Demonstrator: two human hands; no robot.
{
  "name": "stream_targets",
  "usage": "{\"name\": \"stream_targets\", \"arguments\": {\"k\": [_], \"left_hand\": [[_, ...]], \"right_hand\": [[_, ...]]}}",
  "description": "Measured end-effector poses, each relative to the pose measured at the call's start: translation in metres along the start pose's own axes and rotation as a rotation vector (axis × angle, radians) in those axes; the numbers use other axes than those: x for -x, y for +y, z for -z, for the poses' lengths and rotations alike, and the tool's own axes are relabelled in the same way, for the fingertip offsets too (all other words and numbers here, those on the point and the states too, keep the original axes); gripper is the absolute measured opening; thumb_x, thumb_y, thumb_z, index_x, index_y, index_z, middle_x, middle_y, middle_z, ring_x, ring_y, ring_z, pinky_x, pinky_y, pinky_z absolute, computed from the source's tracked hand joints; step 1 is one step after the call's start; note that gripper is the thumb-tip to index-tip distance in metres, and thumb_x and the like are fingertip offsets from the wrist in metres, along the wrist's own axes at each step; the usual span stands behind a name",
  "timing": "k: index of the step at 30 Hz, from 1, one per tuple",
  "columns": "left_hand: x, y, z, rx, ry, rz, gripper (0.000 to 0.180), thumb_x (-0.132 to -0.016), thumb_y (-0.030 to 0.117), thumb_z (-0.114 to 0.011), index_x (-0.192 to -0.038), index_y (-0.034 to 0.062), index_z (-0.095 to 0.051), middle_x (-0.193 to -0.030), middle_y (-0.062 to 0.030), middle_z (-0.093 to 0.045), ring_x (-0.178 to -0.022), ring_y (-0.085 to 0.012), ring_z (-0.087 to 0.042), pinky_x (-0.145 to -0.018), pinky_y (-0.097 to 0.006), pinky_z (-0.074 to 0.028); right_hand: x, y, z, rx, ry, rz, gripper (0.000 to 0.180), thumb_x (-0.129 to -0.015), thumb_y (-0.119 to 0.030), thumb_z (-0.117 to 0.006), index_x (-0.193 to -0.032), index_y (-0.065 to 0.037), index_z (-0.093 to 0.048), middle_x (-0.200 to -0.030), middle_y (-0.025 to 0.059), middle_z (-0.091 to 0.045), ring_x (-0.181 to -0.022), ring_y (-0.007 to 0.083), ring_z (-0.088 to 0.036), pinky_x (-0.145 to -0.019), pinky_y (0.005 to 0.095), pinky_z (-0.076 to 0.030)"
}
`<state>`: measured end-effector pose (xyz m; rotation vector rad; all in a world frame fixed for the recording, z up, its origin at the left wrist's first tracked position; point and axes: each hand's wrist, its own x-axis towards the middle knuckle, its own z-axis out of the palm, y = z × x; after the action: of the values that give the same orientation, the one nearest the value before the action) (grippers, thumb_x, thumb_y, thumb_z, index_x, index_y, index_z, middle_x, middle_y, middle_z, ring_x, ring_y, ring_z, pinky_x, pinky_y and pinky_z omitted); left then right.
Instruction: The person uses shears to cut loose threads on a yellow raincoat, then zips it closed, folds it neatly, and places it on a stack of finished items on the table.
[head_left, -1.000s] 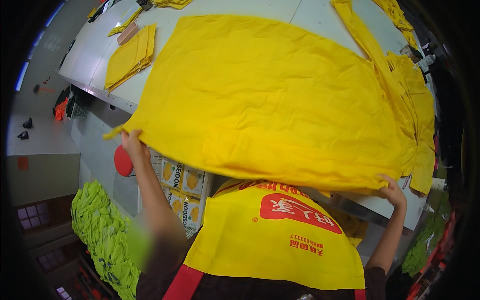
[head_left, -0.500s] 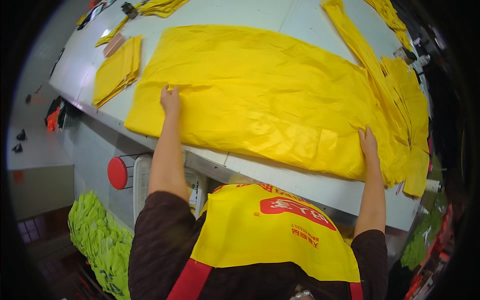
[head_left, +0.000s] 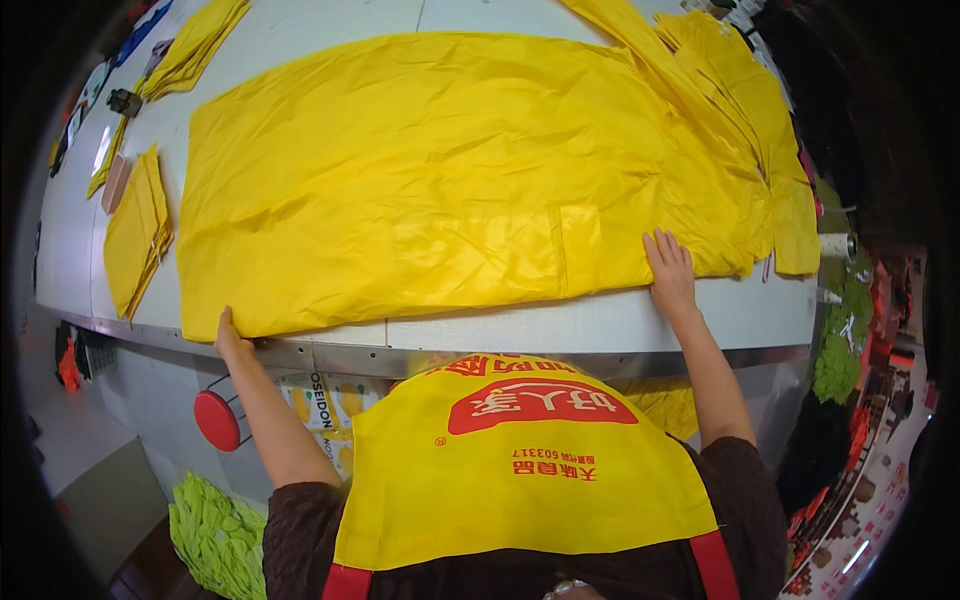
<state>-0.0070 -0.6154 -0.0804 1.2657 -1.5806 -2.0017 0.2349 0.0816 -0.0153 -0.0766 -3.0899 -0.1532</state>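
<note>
A large yellow garment (head_left: pixel 420 170) of thin, slightly shiny fabric lies spread across the white table, wrinkled, with a square pocket-like patch near its front edge. At its near left corner, by the table's edge, my left hand (head_left: pixel 233 338) is closed on the hem; some fingers are hidden by the fabric. My right hand (head_left: pixel 670 268) rests flat with fingers stretched out on the garment's near edge, right of the patch. Long sleeve-like pieces (head_left: pixel 735 120) bunch together at the garment's right end.
Folded yellow pieces (head_left: pixel 138 230) lie at the table's left, beside a pinkish block (head_left: pixel 115 183) and a small dark object (head_left: pixel 124 102). More yellow cloth (head_left: pixel 200 45) is stacked behind. A red stool (head_left: pixel 217 421) and a bright green heap (head_left: pixel 215 530) are below the table (head_left: pixel 480 318).
My left hand has moved from the garment's middle left to its near left corner. My right hand has flattened onto the near edge. The view has turned, and the garment appears more level.
</note>
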Motion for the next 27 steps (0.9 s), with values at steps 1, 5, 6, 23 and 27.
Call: {"name": "stream_targets", "arguments": {"k": [1, 5, 6, 23, 27], "left_hand": [[-0.005, -0.001, -0.001, -0.031, 0.106, -0.021, 0.047, -0.073, -0.001, -0.067, -0.115, -0.0096, -0.047, -0.110, -0.0175, -0.056, -0.087, -0.0300, -0.060, -0.073, -0.041, -0.054], [0.001, -0.008, 0.030, -0.046, -0.021, -0.198, 0.043, -0.075, -0.003, -0.064, -0.115, -0.0083, -0.048, -0.112, -0.0166, -0.055, -0.093, -0.0301, -0.059, -0.077, -0.041, -0.053], [0.008, -0.011, 0.039, -0.070, -0.079, -0.240, 0.041, -0.076, -0.003, -0.063, -0.115, -0.0078, -0.048, -0.113, -0.0166, -0.055, -0.094, -0.0301, -0.058, -0.078, -0.041, -0.052], [0.234, -0.038, -0.192, -0.800, -0.868, -1.209, 0.041, -0.076, 0.018, -0.068, -0.110, -0.0008, -0.054, -0.113, -0.0193, -0.054, -0.112, -0.0352, -0.046, -0.096, -0.042, -0.035], [0.284, -0.080, -0.288, -0.840, -1.143, -1.354, 0.047, -0.077, 0.025, -0.067, -0.116, 0.0021, -0.052, -0.118, -0.0186, -0.052, -0.114, -0.0347, -0.045, -0.096, -0.044, -0.034]], "right_hand": [[0.001, 0.003, -0.006, 0.008, 0.012, 0.029, 0.058, -0.070, 0.006, -0.051, -0.127, -0.005, -0.043, -0.129, 0.0168, -0.044, -0.121, 0.0331, -0.039, -0.096, 0.0478, -0.031], [0.030, 0.008, -0.014, -0.002, -0.063, 0.068, 0.053, -0.074, 0.003, -0.048, -0.126, -0.002, -0.043, -0.128, 0.0173, -0.046, -0.118, 0.0339, -0.043, -0.094, 0.0470, -0.034], [0.043, 0.007, -0.014, 0.007, -0.060, 0.087, 0.053, -0.073, 0.001, -0.049, -0.126, -0.002, -0.043, -0.128, 0.0168, -0.046, -0.118, 0.0340, -0.043, -0.093, 0.0472, -0.034], [-0.132, 0.019, 0.064, -0.552, -0.317, -0.059, 0.045, -0.081, -0.028, -0.059, -0.117, -0.001, -0.053, -0.115, 0.0182, -0.057, -0.108, 0.0320, -0.053, -0.091, 0.0367, -0.042], [-0.260, 0.031, 0.037, -0.532, -0.084, -0.069, 0.040, -0.080, -0.021, -0.058, -0.114, -0.001, -0.054, -0.115, 0.0179, -0.057, -0.109, 0.0321, -0.051, -0.092, 0.0376, -0.041]]}}
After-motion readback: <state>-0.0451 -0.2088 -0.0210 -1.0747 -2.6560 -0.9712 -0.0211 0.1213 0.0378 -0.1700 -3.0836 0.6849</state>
